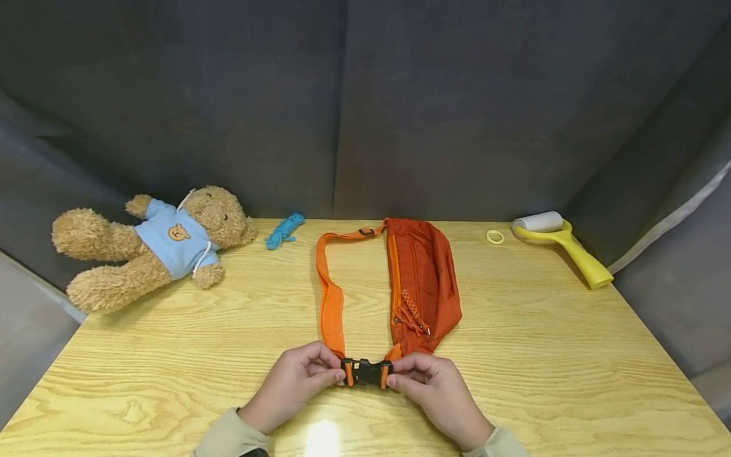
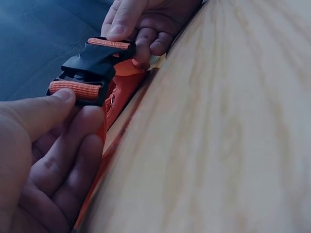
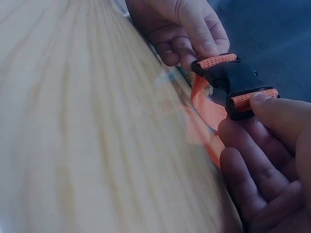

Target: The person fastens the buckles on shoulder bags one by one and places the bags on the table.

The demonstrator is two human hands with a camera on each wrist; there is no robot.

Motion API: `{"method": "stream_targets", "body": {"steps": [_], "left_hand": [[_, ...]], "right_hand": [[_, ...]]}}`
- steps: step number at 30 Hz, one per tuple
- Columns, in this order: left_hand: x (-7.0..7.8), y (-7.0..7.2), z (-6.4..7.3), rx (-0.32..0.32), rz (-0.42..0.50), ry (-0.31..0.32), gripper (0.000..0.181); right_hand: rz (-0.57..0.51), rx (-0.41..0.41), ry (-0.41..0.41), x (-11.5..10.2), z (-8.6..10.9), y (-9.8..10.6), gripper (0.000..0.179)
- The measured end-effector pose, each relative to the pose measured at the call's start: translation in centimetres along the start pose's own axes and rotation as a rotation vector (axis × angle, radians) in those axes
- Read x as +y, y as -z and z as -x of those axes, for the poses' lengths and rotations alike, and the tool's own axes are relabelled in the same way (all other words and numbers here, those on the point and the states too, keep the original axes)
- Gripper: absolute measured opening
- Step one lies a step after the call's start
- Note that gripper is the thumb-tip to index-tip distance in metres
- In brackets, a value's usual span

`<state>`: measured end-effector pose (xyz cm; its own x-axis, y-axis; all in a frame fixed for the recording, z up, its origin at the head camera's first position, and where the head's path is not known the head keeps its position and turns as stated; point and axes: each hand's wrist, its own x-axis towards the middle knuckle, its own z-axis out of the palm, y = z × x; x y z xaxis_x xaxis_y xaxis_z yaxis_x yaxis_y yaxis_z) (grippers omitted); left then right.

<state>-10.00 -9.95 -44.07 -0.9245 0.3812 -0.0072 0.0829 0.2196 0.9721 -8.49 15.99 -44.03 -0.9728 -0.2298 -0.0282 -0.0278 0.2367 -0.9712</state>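
A rust-red waist bag (image 1: 425,279) lies on the table with its orange strap (image 1: 331,311) looped out to the left. At its near end is a black plastic side-release buckle (image 1: 365,372), its two halves meeting in line. My left hand (image 1: 294,381) pinches the buckle's left end between thumb and forefinger, and my right hand (image 1: 442,390) pinches the right end likewise. In the left wrist view the buckle (image 2: 90,65) is held off the wood, orange webbing threaded through both ends. Whether it is fully latched I cannot tell.
A teddy bear (image 1: 177,238) in a light blue top lies at the back left, beside a bundle of blue cord (image 1: 284,231). At the back right are a small yellow ring (image 1: 494,237) and a yellow-handled lint roller (image 1: 571,244). Dark curtains (image 1: 342,108) enclose the wooden table (image 1: 571,368).
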Motion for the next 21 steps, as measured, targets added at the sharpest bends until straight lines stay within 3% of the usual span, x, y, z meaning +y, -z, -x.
{"method": "stream_targets", "body": {"steps": [8, 21], "left_hand": [[-0.13, 0.07, -0.03, 0.022, -0.06, -0.05, 0.01], [-0.15, 0.19, 0.07, -0.015, -0.044, -0.071, 0.01]], "right_hand": [[0.002, -0.006, 0.022, 0.14, 0.0, -0.01, 0.012], [0.011, -0.013, 0.044, 0.08, 0.04, 0.03, 0.012]]}}
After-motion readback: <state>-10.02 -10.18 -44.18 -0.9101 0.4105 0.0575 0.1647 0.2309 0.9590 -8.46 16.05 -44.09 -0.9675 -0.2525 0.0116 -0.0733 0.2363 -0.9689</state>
